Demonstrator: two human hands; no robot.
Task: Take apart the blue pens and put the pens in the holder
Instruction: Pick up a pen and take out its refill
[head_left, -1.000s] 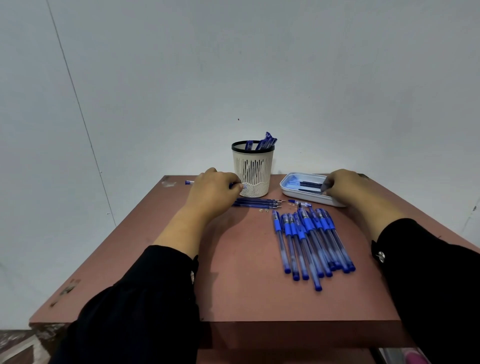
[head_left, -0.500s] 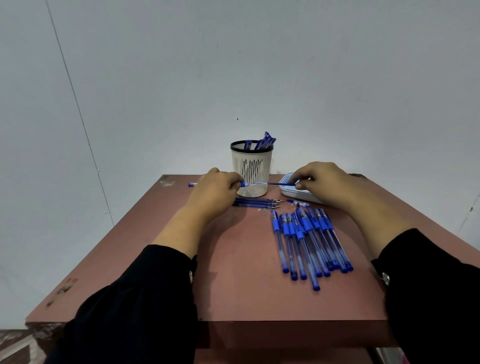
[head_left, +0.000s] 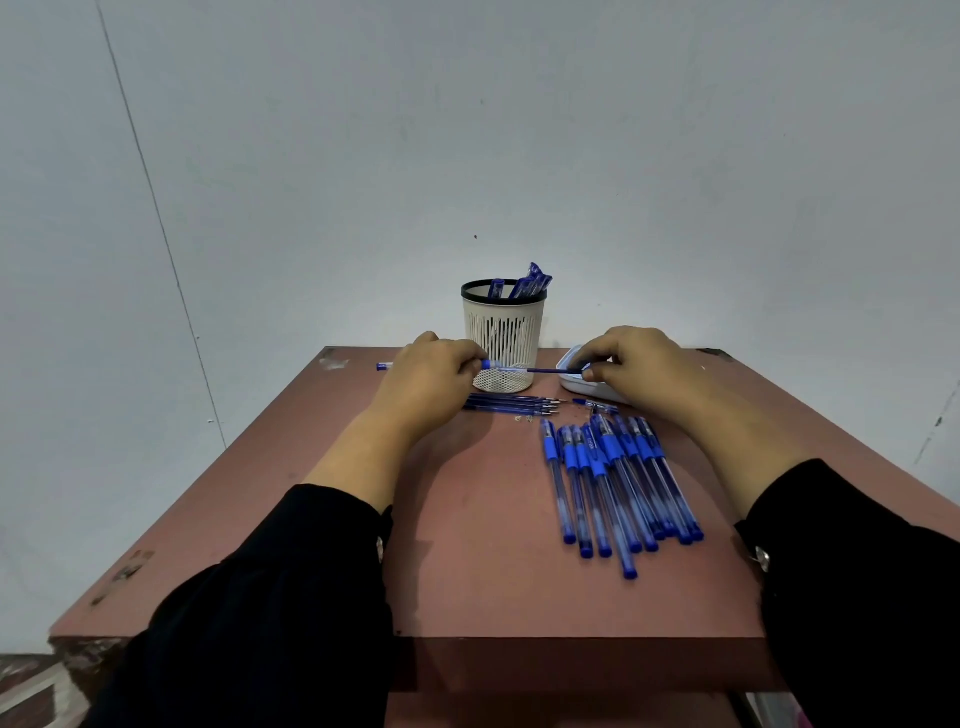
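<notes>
My left hand (head_left: 426, 382) grips a blue pen barrel whose end sticks out left of the hand. Out of the barrel's right end runs a thin blue refill (head_left: 540, 370), and my right hand (head_left: 639, 366) pinches its far end. Both hands hover in front of the white mesh holder (head_left: 504, 332) with a black rim, which has several blue pen parts standing in it. Several whole blue pens (head_left: 613, 478) lie side by side on the table, front right. A few loose refills (head_left: 511, 404) lie under my left hand's fingers.
A white tray (head_left: 582, 387) with pen parts sits right of the holder, half hidden by my right hand. A small blue part (head_left: 584, 402) and tiny springs (head_left: 522, 417) lie on the reddish-brown table (head_left: 467, 545). A plain wall stands behind.
My right hand left the tray, moved left to the pen in my left hand and pinched the refill, which now shows between the two hands.
</notes>
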